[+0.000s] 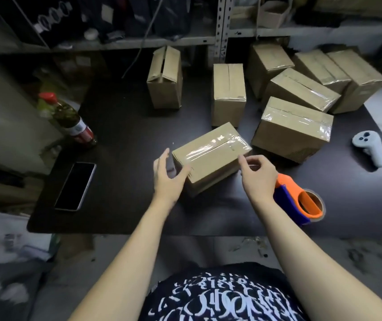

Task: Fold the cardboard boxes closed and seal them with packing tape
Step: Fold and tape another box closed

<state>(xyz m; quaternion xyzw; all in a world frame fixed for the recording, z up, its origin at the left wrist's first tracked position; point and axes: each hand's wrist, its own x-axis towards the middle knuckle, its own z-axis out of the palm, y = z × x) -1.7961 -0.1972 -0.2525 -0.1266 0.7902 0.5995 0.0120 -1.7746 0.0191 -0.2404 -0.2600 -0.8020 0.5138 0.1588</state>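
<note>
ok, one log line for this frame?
near box: top taped | left hand: open, at its left end | right hand: loosely curled, at right end | tape dispenser: on table, unheld

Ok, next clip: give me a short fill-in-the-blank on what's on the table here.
1. The box between the left hand and right hand already has clear ____ along its top.
2. The tape dispenser lies on the table, held by ____ hand.
3. The bottle has a ____ cap.
Missing: tape; neither; red.
</note>
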